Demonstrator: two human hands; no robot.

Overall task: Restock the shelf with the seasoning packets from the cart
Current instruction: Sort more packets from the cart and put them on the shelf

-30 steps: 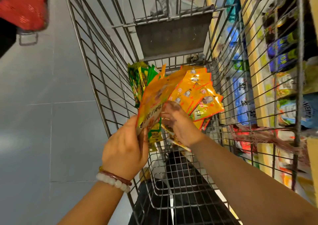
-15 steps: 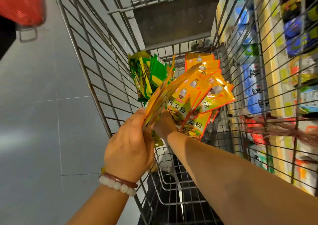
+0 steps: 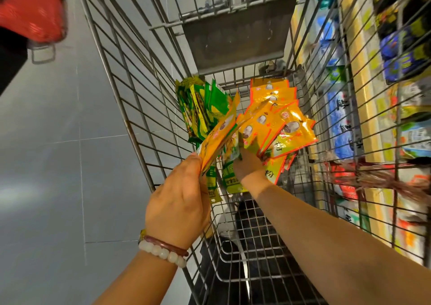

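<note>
Seasoning packets (image 3: 277, 127) sit fanned above the cart (image 3: 130, 109): our right hand (image 3: 248, 167) curls its fingers round the orange spread, our left hand (image 3: 179, 206) pinches a mixed orange-and-green bunch, likely to sort them. Wire walls hem both sides; the shelf (image 3: 359, 76) lies beyond the right wall, so lifting clear looks easiest.

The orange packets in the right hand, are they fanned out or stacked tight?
Fanned out: the orange packets spread above the right hand, their corners and faces showing separately.

red bag (image 3: 32, 11) upper left | grey tiled floor (image 3: 70, 165) | bead bracelet (image 3: 163, 252)
</note>
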